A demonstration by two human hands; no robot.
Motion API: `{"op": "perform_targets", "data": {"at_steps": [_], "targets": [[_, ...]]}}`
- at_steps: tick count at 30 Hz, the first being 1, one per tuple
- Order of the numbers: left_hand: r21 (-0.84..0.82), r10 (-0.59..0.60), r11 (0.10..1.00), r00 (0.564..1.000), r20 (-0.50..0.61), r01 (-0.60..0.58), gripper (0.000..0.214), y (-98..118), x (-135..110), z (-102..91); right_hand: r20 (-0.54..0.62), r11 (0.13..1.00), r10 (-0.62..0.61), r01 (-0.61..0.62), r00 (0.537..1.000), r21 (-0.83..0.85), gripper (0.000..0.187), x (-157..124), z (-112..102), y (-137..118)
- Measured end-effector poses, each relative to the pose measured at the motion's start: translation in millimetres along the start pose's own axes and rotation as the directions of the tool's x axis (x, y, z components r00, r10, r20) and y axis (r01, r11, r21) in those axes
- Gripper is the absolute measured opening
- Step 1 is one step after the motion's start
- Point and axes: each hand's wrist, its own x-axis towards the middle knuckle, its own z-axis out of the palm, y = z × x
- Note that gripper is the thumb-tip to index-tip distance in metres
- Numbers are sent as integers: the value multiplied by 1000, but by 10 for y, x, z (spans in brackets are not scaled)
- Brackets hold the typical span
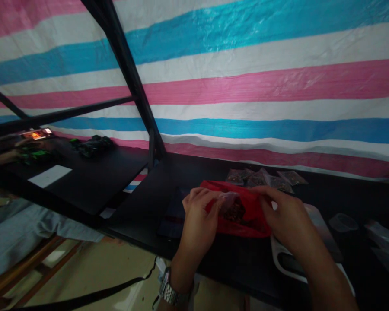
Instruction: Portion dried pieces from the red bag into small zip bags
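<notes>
A red bag (253,211) lies spread open on the black table. Inside its mouth is a clear plastic bag (230,198) with dark brown bits (236,211) showing in it. My left hand (201,211) is closed at the left of the red bag, thumb and fingertips pinched on the edge of the clear bag. On the other side, my right hand (283,211) grips the red bag's right edge between thumb and fingers. A white scale (288,265) sits partly under my right forearm. Several small filled clear packets (259,178) lie behind the red bag.
To the right are a clear round cup (342,222) and some clear plastic bags (385,237). A dark flat device (171,216) lies left of my left hand. Black frame bars (129,77) rise at left; beyond them a person's hand (11,155) is near a lit phone (37,134).
</notes>
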Motion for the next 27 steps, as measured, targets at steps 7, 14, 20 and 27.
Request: {"op": "perform_targets", "data": {"at_steps": [7,14,20,27], "targets": [[-100,-57,994,997,-61,51,21,28,-3,61,-85,998,68,-69,994,-6,27,3,-26,61],[-80,22,997,1000,4,-22,26,46,24,107,16,980,43,-45,999,191,28,-42,65,-226],[136,16,990,993,115,-32,26,-42,61,47,14,967,122,-122,992,224,19,-44,200,-226],[264,63,961,995,83,-83,29,-84,46,-22,61,986,14,-24,998,167,16,-32,250,-159]]}}
